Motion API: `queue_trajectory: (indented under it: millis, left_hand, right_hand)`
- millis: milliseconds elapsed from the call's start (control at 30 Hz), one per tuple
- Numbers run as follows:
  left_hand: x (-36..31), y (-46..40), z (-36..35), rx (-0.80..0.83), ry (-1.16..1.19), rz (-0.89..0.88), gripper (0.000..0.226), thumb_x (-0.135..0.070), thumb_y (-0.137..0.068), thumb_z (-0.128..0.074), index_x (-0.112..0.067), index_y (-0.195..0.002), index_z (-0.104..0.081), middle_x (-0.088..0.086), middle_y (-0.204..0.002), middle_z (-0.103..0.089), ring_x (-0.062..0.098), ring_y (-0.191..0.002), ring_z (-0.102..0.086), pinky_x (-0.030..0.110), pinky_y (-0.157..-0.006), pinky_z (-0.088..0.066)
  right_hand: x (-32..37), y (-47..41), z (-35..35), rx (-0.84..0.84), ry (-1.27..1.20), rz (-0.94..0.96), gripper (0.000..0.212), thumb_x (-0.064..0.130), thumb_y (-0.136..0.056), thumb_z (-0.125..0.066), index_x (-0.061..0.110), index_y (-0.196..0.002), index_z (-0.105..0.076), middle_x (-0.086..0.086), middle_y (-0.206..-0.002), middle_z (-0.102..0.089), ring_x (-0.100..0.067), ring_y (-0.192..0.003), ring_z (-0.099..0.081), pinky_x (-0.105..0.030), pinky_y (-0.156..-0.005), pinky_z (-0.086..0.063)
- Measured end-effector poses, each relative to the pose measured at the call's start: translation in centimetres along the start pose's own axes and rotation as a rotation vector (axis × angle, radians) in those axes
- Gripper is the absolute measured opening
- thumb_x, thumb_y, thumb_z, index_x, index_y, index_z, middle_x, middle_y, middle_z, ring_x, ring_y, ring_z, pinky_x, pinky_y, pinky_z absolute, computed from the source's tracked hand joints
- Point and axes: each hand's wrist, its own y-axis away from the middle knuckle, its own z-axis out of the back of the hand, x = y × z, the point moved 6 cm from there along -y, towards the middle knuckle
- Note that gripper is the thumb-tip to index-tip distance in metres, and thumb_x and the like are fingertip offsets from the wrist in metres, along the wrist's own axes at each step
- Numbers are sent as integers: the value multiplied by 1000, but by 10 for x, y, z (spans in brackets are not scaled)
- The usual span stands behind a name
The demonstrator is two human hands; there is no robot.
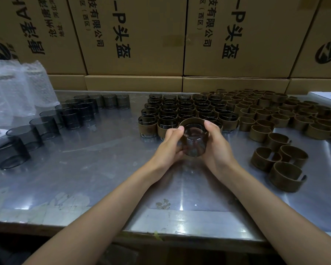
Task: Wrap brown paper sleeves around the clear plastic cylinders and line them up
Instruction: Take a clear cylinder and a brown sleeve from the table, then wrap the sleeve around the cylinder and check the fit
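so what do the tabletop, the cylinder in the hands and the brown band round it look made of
Grey tabletop: likely stainless steel, brushed, with bright glare streaks.
Clear cylinder, held by both hands: see-through, glossy; probably plastic, possibly glass.
Brown paper sleeve: matte, thin, opaque, paper or card.

The cardboard boxes (pixel 134 35) stacked behind the surface carry black print turned sideways: "-P头盔" in large characters and "技有限公司" with "(西区)" in smaller ones. A round black logo (pixel 328 51) cannot be read.

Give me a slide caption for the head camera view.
Both hands fit a brown paper sleeve around a clear cylinder above the steel table.
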Motion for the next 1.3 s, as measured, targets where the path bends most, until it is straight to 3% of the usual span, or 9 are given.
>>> queue_trajectory:
  millis: [100, 200, 300, 433, 600, 733, 867, 1033, 1300]
  left_hand:
    - [-2, 1, -1, 28, 64, 28, 43, -31, -101, -40, -7, -137, -43, 16, -136, -55, 31, -122, -56, 50, -107, -41]
    - [-8, 0, 2, 34, 111, 10, 45, -25, -98, -47, -3, -138, -45, 18, -135, -55, 31, -121, -56, 42, -107, -42]
    - [-14, -1, 10, 32, 153, -29, 53, -21, -88, -62, -2, -136, -47, 14, -124, -60, 22, -108, -59, 31, -95, -47]
    - [-15, -1, 15, 136, 171, 18, 27, -28, -78, -62, -17, -101, -72, 2, -103, -69, 12, -95, -64, 20, -81, -53]
    - [-8, 3, 16, 176, 72, 176, 55, -48, -73, -62, -16, -118, -61, 1, -116, -70, 12, -106, -66, 23, -84, -51]
    - [-13, 7, 13, 256, 127, 143, 44, -46, -68, -73, -24, -106, -72, 0, -107, -71, 12, -101, -67, 22, -83, -52]
    - [-16, 12, 6, 397, 180, 91, 54, -47, -49, -89, -24, -96, -78, 1, -102, -72, 11, -98, -67, 21, -83, -53]
    - [-19, 16, 2, 468, 198, 28, 55, -46, -53, -90, -19, -99, -76, 2, -106, -72, 12, -101, -66, 24, -93, -51]
    - [-21, 21, -6, 553, 147, 1, 48, -48, -63, -82, -27, -105, -74, -6, -106, -72, 3, -101, -66, 15, -82, -52]
  right_hand:
    - [1, 1, -3, 37, -63, -29, 46, 28, -101, -40, 1, -138, -41, -25, -133, -53, -37, -124, -52, -53, -107, -39]
    - [4, 2, -5, 99, -89, -54, 45, 29, -100, -40, 0, -133, -50, -21, -128, -59, -34, -118, -56, -47, -105, -42]
    - [2, 3, 1, 171, 21, -197, 49, 43, -90, -50, 6, -122, -61, -11, -111, -67, -25, -107, -59, -37, -96, -44]
    - [-6, 8, 6, 294, 137, -395, 70, 58, -74, -58, 7, -122, -59, -12, -117, -67, -21, -111, -64, -33, -97, -45]
    - [-1, 7, 9, 285, 64, -342, 60, 53, -75, -59, 11, -119, -61, -5, -111, -71, -15, -104, -67, -31, -95, -45]
    - [3, 9, 7, 336, 8, -296, 54, 49, -74, -63, 19, -118, -64, 0, -107, -69, -13, -101, -63, -28, -89, -41]
    - [8, 11, 0, 422, -93, -231, 57, 48, -52, -86, 22, -102, -74, -2, -95, -69, -12, -88, -61, -24, -77, -45]
    - [11, 15, -7, 514, -146, -177, 63, 48, -40, -94, 18, -94, -77, -4, -95, -72, -10, -84, -66, -19, -72, -51]
    - [14, 18, -10, 591, -170, -143, 54, 46, -45, -93, 20, -90, -78, 2, -88, -73, -4, -77, -67, -17, -69, -54]
